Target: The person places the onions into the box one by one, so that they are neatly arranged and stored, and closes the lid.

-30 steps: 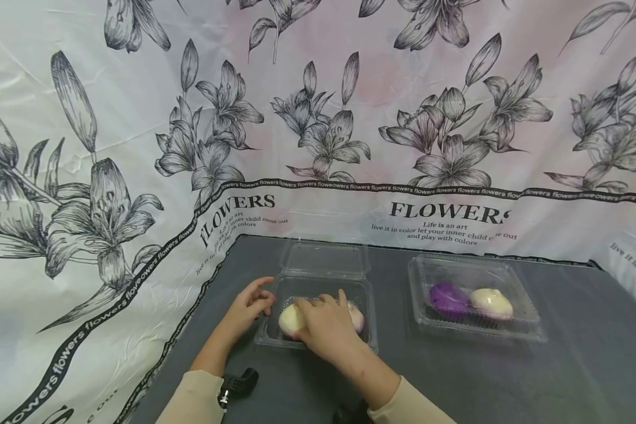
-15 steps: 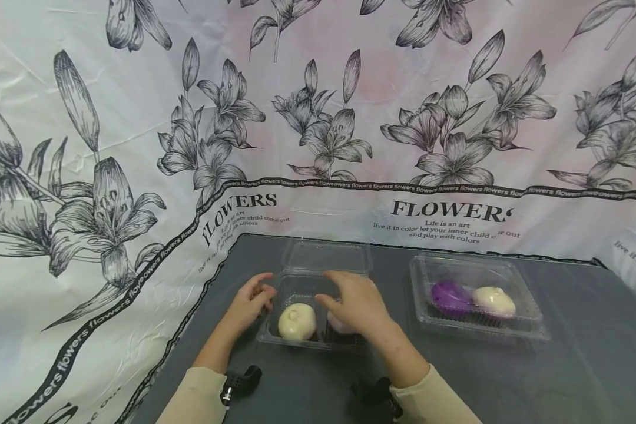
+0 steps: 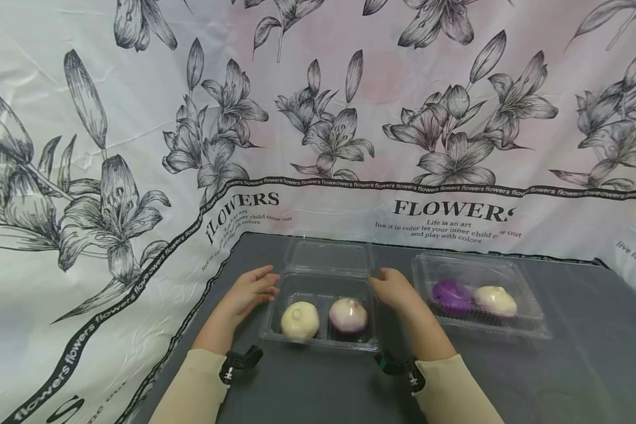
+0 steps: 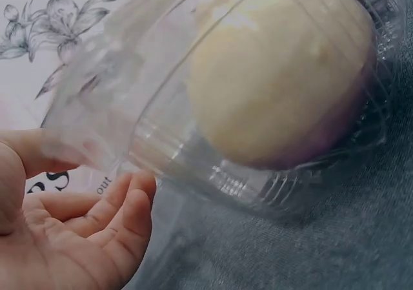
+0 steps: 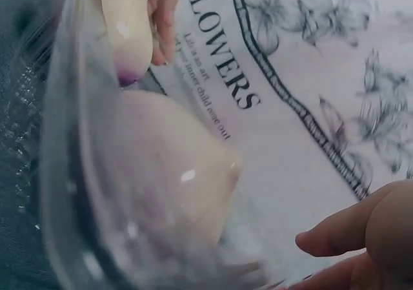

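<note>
A clear plastic clamshell box (image 3: 325, 343) stands with its lid (image 3: 328, 256) tipped back. Inside it sit a cream, onion-shaped ball (image 3: 300, 321) in the left compartment and a pale pink-purple one (image 3: 348, 315) in the right, each with a small knob. My left hand (image 3: 246, 292) is at the box's left side, fingertips right at the wall; the left wrist view shows its fingers (image 4: 139, 206) relaxed beside the plastic. At the back right corner near the hinge is my right hand (image 3: 397, 290), fingers extended toward the rim. In the right wrist view, one finger (image 5: 335, 232) points toward the box.
To the right stands another clear clamshell box (image 3: 532, 330), lid down, with a purple ball (image 3: 452, 297) and a cream ball (image 3: 495, 301) inside. Both boxes rest on a dark grey tabletop (image 3: 318, 391). A flower-printed cloth (image 3: 339, 206) borders it at the back and left.
My right hand has lifted off the balls and moved right to the box's back right corner, uncovering both. My left hand stays by the left side, its fingers a little straighter.
</note>
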Demonstrator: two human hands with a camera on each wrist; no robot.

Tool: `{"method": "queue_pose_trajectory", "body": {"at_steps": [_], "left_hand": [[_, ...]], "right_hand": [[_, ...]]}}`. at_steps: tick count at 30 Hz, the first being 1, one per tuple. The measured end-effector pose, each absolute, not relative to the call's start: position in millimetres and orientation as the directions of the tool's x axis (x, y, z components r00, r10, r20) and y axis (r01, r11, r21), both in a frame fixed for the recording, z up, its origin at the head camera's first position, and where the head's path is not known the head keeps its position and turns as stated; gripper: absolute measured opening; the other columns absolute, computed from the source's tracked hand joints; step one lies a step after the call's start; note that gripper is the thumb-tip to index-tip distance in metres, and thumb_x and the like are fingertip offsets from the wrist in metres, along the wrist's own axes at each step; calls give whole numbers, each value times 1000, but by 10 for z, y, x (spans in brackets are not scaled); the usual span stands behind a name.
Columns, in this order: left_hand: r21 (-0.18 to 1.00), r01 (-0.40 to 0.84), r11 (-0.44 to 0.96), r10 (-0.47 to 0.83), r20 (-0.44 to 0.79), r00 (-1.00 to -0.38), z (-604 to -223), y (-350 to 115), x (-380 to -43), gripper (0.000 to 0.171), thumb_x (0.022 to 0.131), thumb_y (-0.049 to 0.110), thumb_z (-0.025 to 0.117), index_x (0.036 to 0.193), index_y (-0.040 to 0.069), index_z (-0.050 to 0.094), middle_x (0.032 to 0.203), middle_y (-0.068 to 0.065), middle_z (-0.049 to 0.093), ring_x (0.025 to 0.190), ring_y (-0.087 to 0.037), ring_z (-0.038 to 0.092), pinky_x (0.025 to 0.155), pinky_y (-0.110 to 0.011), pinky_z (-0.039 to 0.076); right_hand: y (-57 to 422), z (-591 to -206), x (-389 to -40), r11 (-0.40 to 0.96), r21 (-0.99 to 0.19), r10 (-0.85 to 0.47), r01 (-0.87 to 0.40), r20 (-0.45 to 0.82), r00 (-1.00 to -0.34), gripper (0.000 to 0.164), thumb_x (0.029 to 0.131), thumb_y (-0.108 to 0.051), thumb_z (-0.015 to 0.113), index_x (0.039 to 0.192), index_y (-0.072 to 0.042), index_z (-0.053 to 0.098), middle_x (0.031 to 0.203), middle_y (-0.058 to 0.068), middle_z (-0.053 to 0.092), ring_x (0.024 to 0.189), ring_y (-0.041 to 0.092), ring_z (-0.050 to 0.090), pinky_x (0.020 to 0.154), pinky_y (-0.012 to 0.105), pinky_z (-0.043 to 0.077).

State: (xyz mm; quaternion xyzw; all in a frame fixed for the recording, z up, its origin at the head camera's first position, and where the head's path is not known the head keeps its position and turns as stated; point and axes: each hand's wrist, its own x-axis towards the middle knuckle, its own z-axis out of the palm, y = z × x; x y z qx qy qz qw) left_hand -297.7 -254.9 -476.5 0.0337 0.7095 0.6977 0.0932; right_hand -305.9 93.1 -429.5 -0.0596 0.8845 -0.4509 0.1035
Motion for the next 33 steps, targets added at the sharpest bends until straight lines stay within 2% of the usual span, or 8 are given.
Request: {"method": "queue_pose_trajectory", "body": {"at_steps": [4,8,11,17,21,25,30,33], "left_hand": [[997,-82,15,212,-83,-974,-4781,-2491,-3013,66,106,7,54,160,-6,19,141,-30,48,90,-13,63,75,-25,54],[993,-115,-33,206,-106,-973,-4804,-2430,-3048,62,105,5,53,159,-6,25,111,-16,59,78,-12,60,68,-25,52],[987,-146,-67,206,-129,-970,-4830,-2404,-3065,59,104,4,52,158,-5,30,94,-6,57,70,-12,56,67,-27,51],[981,-164,-101,230,-138,-963,-4882,-2388,-3099,65,101,3,51,162,4,26,105,-7,50,66,-12,49,65,-28,47],[982,-143,-123,227,-112,-967,-4888,-2373,-3111,65,102,2,50,162,11,28,91,-2,53,66,-12,50,62,-28,47],[982,-120,-148,235,-83,-968,-4889,-2388,-3105,62,104,3,51,160,14,28,88,0,57,68,-13,53,63,-28,48],[979,-107,-175,244,-62,-968,-4890,-2409,-3083,57,105,2,51,157,13,28,88,-1,55,65,-14,51,63,-29,48],[977,-101,-189,257,-50,-965,-4891,-2410,-3078,54,106,2,49,155,13,29,91,-3,54,58,-14,45,62,-31,47]], "right_hand": [[964,-4423,-3152,392,-917,-233,77,-180,-956,57,106,-8,47,149,22,25,99,18,56,67,16,54,71,33,56],[1009,-4514,-3210,219,-964,-274,149,-207,-939,54,107,-4,42,155,15,24,80,6,52,62,11,49,61,27,49],[1032,-4557,-3230,147,-972,-313,183,-221,-924,56,108,-5,40,159,8,21,77,3,49,63,12,48,60,26,47],[1037,-4580,-3240,127,-967,-313,219,-249,-917,58,108,-5,41,162,-5,21,82,5,48,66,14,47,62,29,46],[1026,-4559,-3242,102,-967,-272,233,-252,-929,60,106,0,42,161,-10,18,86,7,46,65,15,47,62,30,46],[1009,-4541,-3243,76,-971,-240,226,-237,-941,65,102,5,46,157,-13,17,93,10,47,66,14,49,61,29,48],[987,-4562,-3248,46,-981,-215,189,-195,-957,60,101,7,52,151,-10,25,99,16,56,67,15,53,61,28,50],[990,-4575,-3250,22,-985,-187,172,-173,-967,52,100,10,53,145,-5,32,114,25,62,67,14,53,60,27,49]]}}
